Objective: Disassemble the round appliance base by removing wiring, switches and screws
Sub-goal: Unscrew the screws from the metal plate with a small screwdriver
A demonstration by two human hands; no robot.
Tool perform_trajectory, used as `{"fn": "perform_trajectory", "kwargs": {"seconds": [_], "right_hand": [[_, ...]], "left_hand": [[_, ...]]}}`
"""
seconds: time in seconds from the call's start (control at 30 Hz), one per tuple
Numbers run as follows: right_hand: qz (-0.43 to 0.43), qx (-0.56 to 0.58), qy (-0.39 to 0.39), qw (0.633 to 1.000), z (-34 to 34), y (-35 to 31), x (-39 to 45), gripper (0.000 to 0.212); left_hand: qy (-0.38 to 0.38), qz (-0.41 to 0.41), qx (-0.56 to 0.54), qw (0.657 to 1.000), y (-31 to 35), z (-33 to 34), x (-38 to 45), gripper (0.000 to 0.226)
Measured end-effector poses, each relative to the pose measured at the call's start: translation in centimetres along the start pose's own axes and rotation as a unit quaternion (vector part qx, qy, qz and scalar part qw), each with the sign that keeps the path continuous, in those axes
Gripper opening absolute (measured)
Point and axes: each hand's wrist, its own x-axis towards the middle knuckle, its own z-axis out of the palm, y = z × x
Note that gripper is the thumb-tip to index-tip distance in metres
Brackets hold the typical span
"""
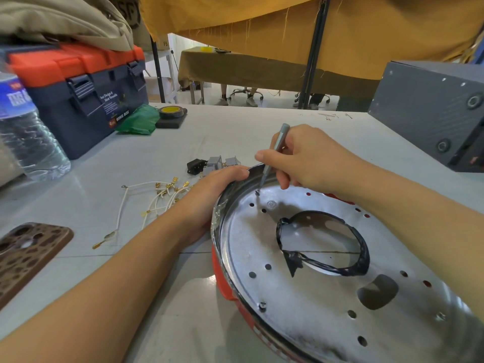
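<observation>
So the round appliance base point(327, 284) sits at the lower right of the table point(235, 127), and the right hand point(309, 155) is pinching a slim grey screwdriver point(275, 155) with its tip down on a screw point(257, 192) at about 11 o'clock on the metal plate. Left hand point(212, 200) is curled over the rim at roughly 10 o'clock. White wires point(157, 195) and grey switches point(220, 163) lie loose on the table just left of the base.
</observation>
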Motion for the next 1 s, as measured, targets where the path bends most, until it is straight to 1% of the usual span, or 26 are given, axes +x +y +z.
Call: {"fn": "perform_trajectory", "kwargs": {"seconds": [0.13,0.17,0.2,0.27,0.3,0.37,0.5,0.63,0.77,0.9,1.0], "right_hand": [[-0.016,0.060,-0.058,0.996,-0.5,0.2,-0.1,0.027],[-0.019,0.069,-0.068,0.995,-0.7,0.3,-0.1,0.025],[-0.021,0.078,-0.077,0.994,-0.8,0.3,-0.1,0.023],[-0.021,0.099,-0.094,0.990,-1.1,0.5,-0.2,0.020],[-0.021,0.106,-0.101,0.989,-1.2,0.6,-0.2,0.019],[-0.021,0.112,-0.113,0.987,-1.6,0.8,-0.2,0.016],[-0.025,0.120,-0.134,0.983,-2.0,1.1,-0.4,0.015],[-0.013,0.134,-0.109,0.985,-1.4,0.8,-0.3,0.016],[-0.009,0.135,-0.068,0.989,-0.6,0.6,-0.1,0.034],[0.014,0.153,-0.038,0.987,0.0,0.6,0.0,0.024],[0.018,0.152,-0.011,0.988,0.3,0.7,0.1,0.024]], "left_hand": [[-0.027,0.005,0.019,0.999,-0.1,-0.2,0.1,0.036],[-0.038,0.022,0.027,0.999,-0.7,-0.7,0.0,0.038],[-0.040,0.039,0.021,0.998,-1.4,-1.1,-0.4,0.039],[-0.021,0.025,0.027,0.999,-1.5,-1.0,-0.7,0.038],[-0.025,0.016,0.020,0.999,-1.1,-0.8,-0.5,0.037],[-0.013,0.000,-0.038,0.999,-0.5,-0.4,0.0,0.031],[-0.026,0.019,-0.052,0.998,-1.3,-0.8,0.0,0.028],[-0.030,0.013,-0.038,0.999,-0.8,-0.6,0.1,0.033],[-0.038,0.027,-0.082,0.996,-1.1,-0.5,-0.3,0.032],[-0.035,0.019,-0.039,0.998,-0.8,-0.6,0.3,0.034],[-0.032,0.024,-0.039,0.998,-1.0,-0.6,0.5,0.036]]}}
